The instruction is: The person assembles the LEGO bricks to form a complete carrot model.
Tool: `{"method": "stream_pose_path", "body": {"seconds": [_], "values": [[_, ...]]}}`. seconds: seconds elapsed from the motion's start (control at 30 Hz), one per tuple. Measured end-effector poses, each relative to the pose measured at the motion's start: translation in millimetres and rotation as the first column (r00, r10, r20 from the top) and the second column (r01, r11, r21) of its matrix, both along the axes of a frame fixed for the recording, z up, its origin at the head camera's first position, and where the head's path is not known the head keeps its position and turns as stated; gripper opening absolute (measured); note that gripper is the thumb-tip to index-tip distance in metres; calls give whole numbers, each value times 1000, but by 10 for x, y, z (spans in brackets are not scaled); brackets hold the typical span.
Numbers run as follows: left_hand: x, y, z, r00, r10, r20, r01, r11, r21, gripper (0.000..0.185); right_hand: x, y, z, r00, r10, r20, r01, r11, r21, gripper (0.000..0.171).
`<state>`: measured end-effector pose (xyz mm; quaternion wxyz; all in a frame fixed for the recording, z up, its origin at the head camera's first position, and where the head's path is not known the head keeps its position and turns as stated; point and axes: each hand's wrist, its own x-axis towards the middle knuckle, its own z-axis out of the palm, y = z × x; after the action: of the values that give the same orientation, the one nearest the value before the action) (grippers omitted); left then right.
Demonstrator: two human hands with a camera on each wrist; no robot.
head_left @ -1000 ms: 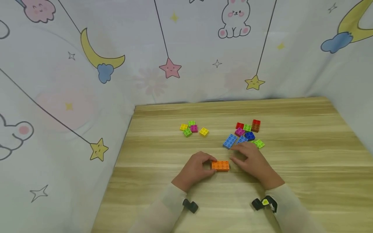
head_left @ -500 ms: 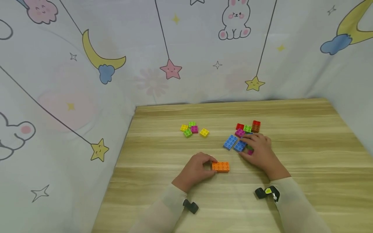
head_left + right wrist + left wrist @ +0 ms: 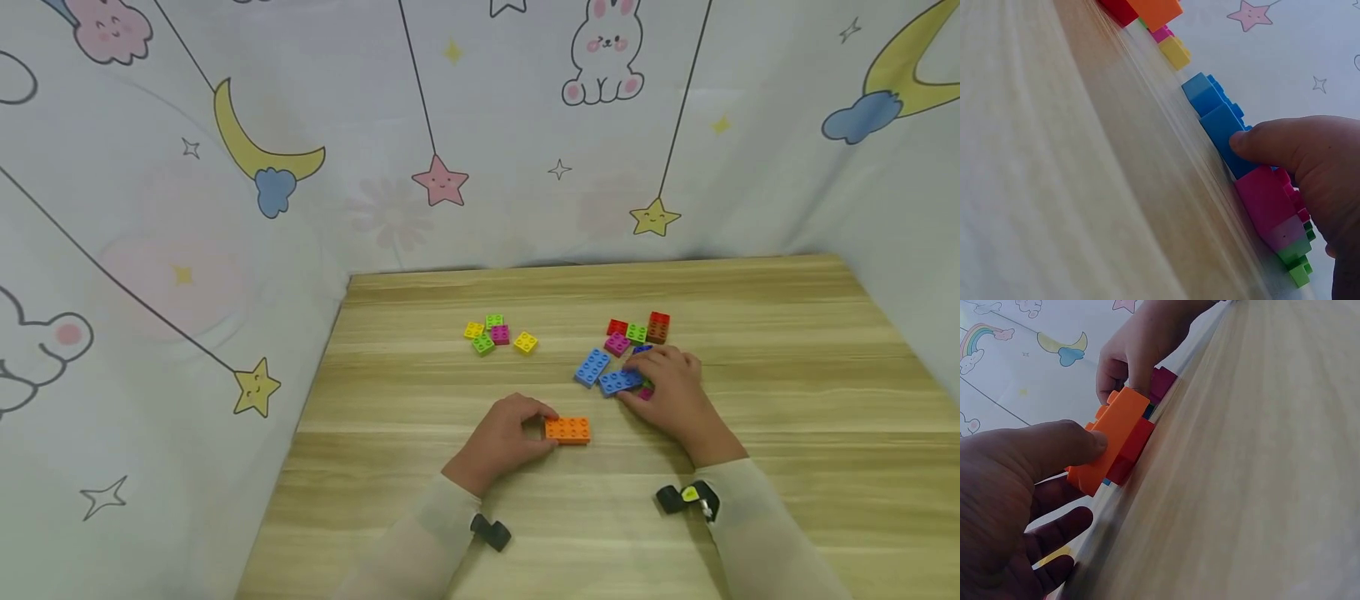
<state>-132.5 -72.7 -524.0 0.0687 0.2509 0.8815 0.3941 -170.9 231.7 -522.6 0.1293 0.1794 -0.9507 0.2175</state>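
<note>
Two hands work on the wooden table (image 3: 787, 350). We see the left hand (image 3: 504, 437) pinching the orange brick (image 3: 567, 429), which lies flat near the front. Our right hand (image 3: 671, 392) grips the blue brick (image 3: 619, 381) beside the pile of bricks (image 3: 637, 329).

Both arms wore thin, pale cream, slightly sheer sleeves reaching wrists. Left hand (image 3: 501, 435) and right hand (image 3: 670, 390) were bare. Small black camera (image 3: 491, 531) sat under left cuff; black camera with yellow mark (image 3: 687, 497) beside right cuff.
</note>
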Motion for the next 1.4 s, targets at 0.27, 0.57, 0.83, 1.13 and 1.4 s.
{"method": "stream_pose_path", "body": {"seconds": [0.27, 0.57, 0.83, 1.13, 1.4], "values": [[-2, -3, -21, 1000, -1, -20, 1, 1000, 2, 30, 6, 5, -15, 1000, 4, 16, -3, 1000, -19, 34], [0, -4, -20, 1000, 0, -28, 0, 1000, -22, 30, 14, 26, -49, 1000, 3, 13, -2, 997, -79, 32], [-6, 2, 2, 1000, -7, -28, 6, 999, -51, 31, 136, -50, 6, 998, 49, -35, -54, 987, -153, 33], [2, 8, 2, 1000, -11, -19, 10, 999, -43, 31, 414, -205, 68, 984, 172, -49, -178, 961, -213, 33], [2, 1, 24, 1000, -11, -16, 10, 999, -40, 31, 544, -294, 80, 964, 256, -73, -266, 933, -242, 37]]}}
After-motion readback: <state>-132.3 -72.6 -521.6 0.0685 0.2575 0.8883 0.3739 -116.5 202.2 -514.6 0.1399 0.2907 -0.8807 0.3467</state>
